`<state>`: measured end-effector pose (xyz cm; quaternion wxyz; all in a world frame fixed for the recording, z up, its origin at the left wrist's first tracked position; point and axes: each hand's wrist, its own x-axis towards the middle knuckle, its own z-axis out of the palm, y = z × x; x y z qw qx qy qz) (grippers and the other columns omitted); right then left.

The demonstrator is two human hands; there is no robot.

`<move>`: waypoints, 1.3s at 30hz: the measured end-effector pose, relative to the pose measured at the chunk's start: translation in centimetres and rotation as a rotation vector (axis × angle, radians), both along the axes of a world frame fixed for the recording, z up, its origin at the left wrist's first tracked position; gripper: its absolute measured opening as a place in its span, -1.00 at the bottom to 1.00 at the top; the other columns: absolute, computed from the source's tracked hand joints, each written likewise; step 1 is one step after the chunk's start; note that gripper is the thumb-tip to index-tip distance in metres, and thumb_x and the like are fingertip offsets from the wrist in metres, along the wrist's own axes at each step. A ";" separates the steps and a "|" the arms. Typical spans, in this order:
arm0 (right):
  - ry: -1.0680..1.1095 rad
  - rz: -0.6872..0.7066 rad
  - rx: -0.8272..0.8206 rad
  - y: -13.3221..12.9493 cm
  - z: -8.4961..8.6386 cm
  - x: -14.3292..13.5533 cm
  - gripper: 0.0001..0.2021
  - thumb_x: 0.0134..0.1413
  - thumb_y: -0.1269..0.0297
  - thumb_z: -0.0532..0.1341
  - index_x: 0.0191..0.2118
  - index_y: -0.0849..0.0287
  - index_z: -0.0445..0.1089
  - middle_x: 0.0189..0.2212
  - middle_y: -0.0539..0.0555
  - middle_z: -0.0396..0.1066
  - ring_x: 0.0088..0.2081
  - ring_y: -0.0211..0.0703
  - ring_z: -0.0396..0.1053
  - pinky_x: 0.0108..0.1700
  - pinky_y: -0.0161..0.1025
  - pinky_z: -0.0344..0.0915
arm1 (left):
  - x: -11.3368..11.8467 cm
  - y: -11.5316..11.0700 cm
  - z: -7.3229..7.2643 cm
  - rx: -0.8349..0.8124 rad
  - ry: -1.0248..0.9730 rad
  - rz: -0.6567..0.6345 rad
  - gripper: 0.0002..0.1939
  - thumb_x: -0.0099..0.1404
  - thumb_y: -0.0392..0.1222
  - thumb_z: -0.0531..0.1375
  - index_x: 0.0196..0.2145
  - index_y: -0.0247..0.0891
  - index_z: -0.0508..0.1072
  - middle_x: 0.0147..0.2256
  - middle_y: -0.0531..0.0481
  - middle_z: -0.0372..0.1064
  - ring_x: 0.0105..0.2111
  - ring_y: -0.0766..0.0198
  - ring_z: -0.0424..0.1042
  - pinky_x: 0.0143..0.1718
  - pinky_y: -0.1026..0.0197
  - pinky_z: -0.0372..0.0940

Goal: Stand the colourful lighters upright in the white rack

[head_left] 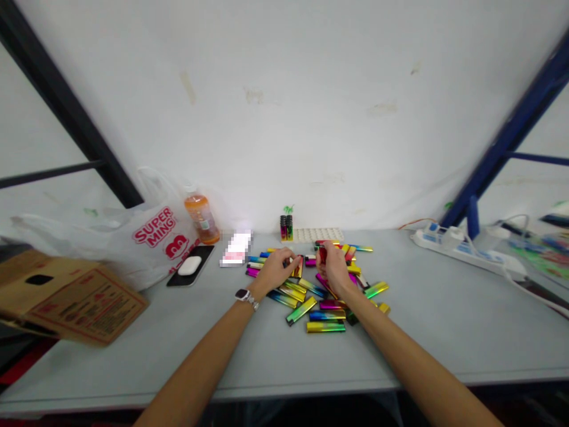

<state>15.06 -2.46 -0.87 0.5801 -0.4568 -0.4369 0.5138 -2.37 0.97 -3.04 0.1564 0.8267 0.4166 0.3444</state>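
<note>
A loose heap of shiny, two-tone lighters (326,327) in yellow, green, blue and magenta lies on the grey table (249,350). Over the heap's left part, my left hand (279,268) has its fingers curled around an orange-gold lighter (297,268); the fingers partly hide it. My right hand (333,267) grips a red lighter (323,255) between thumb and fingers, to the right of my left hand. Behind both hands, a pale rack with rows of holes (317,235) rests by the wall. Several lighters stand upright (287,228) at its left end.
To the left are a cardboard box (84,296), a white plastic bag (128,237), an orange drink bottle (202,216) and a black phone (178,279) with a white case (189,265) on it. A blurred-out white item (237,248) lies nearby. A power strip (471,252) stretches along the right.
</note>
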 end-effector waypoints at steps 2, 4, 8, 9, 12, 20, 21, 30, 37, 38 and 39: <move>-0.007 0.008 -0.016 -0.1 0.1 -0.1 -0.48 0.20 -0.03 -0.04 -0.73 0.09 0.12 -0.84 -0.10 -0.08 -0.76 -0.33 -0.17 -0.69 -0.30 -0.23 | 0.0 -0.1 0.1 -0.004 0.002 -0.005 -0.68 0.38 -0.03 0.08 -0.42 -0.26 0.45 -0.42 -0.02 0.39 -0.35 0.24 0.36 -0.26 0.20 0.22; -0.008 0.023 -0.035 -0.2 0.1 -0.2 -0.49 0.19 -0.03 -0.04 -0.71 0.10 0.13 -0.84 -0.10 -0.07 -0.76 -0.34 -0.18 -0.69 -0.30 -0.25 | 0.0 -0.2 0.2 -0.008 0.003 -0.008 -0.67 0.39 -0.02 0.07 -0.42 -0.26 0.45 -0.41 -0.02 0.40 -0.34 0.23 0.36 -0.24 0.20 0.23; 0.014 0.035 -0.049 -0.2 0.0 -0.3 -0.49 0.17 -0.08 -0.02 -0.70 0.10 0.13 -0.84 -0.13 -0.11 -0.77 -0.36 -0.20 -0.70 -0.31 -0.26 | 0.0 -0.2 0.1 -0.013 -0.003 -0.020 -0.66 0.40 -0.02 0.06 -0.41 -0.26 0.45 -0.37 -0.03 0.42 -0.30 0.22 0.38 -0.22 0.20 0.23; 0.026 0.042 -0.054 -0.2 -0.1 -0.3 -0.49 0.16 -0.10 -0.01 -0.69 0.10 0.14 -0.84 -0.13 -0.12 -0.77 -0.37 -0.21 -0.71 -0.32 -0.27 | 0.0 -0.2 0.0 -0.014 -0.005 -0.023 -0.67 0.40 -0.02 0.06 -0.41 -0.25 0.45 -0.37 -0.03 0.42 -0.30 0.22 0.39 -0.22 0.20 0.23; 0.083 0.093 -0.027 -0.2 -0.1 -0.3 -0.47 0.14 -0.19 0.03 -0.61 0.14 0.26 -0.81 -0.14 -0.04 -0.76 -0.37 -0.16 -0.72 -0.34 -0.22 | 0.0 0.0 -0.1 -0.012 -0.004 -0.024 -0.67 0.40 -0.02 0.06 -0.41 -0.25 0.45 -0.37 -0.03 0.42 -0.31 0.22 0.38 -0.22 0.20 0.23; 0.014 0.147 0.123 -0.2 -0.6 -0.2 -0.57 -0.05 -0.13 0.32 -0.42 0.08 0.17 -0.61 -0.14 0.24 -0.67 -0.35 0.06 -0.67 -0.36 -0.01 | 0.1 0.0 0.0 -0.003 0.015 -0.007 -0.70 0.38 -0.08 0.07 -0.45 -0.25 0.42 -0.42 -0.01 0.41 -0.34 0.23 0.36 -0.25 0.20 0.21; -0.032 0.133 0.134 -0.2 -0.6 -0.2 -0.57 -0.02 -0.15 0.29 -0.43 0.08 0.14 -0.63 -0.15 0.22 -0.68 -0.35 0.03 -0.67 -0.35 -0.04 | 0.1 -0.1 0.1 -0.005 0.020 -0.007 -0.70 0.38 -0.08 0.08 -0.45 -0.26 0.42 -0.43 -0.01 0.41 -0.35 0.24 0.35 -0.25 0.20 0.21; -0.429 -0.181 0.323 -0.5 -0.4 0.2 -0.55 0.12 -0.06 0.16 -0.60 0.11 0.08 -0.66 -0.12 0.00 -0.55 -0.28 0.01 -0.47 -0.27 -0.03 | 0.1 -0.2 0.3 -0.023 0.032 -0.015 -0.66 0.38 -0.06 0.07 -0.47 -0.26 0.43 -0.44 -0.01 0.40 -0.36 0.25 0.34 -0.26 0.21 0.21; -0.386 -0.173 0.273 -0.7 -0.5 0.1 -0.67 0.07 0.15 0.11 -0.64 0.08 0.07 -0.69 -0.09 0.00 -0.56 -0.24 -0.02 -0.50 -0.25 -0.07 | 0.0 -0.2 0.1 -0.019 0.028 -0.010 -0.64 0.39 -0.01 0.06 -0.45 -0.25 0.45 -0.42 -0.02 0.41 -0.35 0.23 0.36 -0.25 0.20 0.23; -0.378 -0.177 0.280 -0.7 -0.5 0.1 -0.68 0.06 0.17 0.11 -0.64 0.08 0.06 -0.69 -0.09 0.00 -0.56 -0.24 -0.03 -0.51 -0.25 -0.08 | 0.0 -0.2 0.1 -0.020 0.027 -0.009 -0.64 0.39 -0.01 0.06 -0.45 -0.25 0.45 -0.42 -0.02 0.42 -0.35 0.23 0.36 -0.25 0.20 0.23; -0.371 -0.179 0.285 -0.7 -0.5 0.0 -0.69 0.06 0.19 0.10 -0.64 0.08 0.05 -0.69 -0.09 -0.01 -0.56 -0.24 -0.04 -0.51 -0.25 -0.09 | 0.0 -0.3 0.2 -0.022 0.026 -0.008 -0.65 0.39 -0.01 0.06 -0.44 -0.25 0.46 -0.41 -0.03 0.42 -0.34 0.23 0.36 -0.24 0.20 0.23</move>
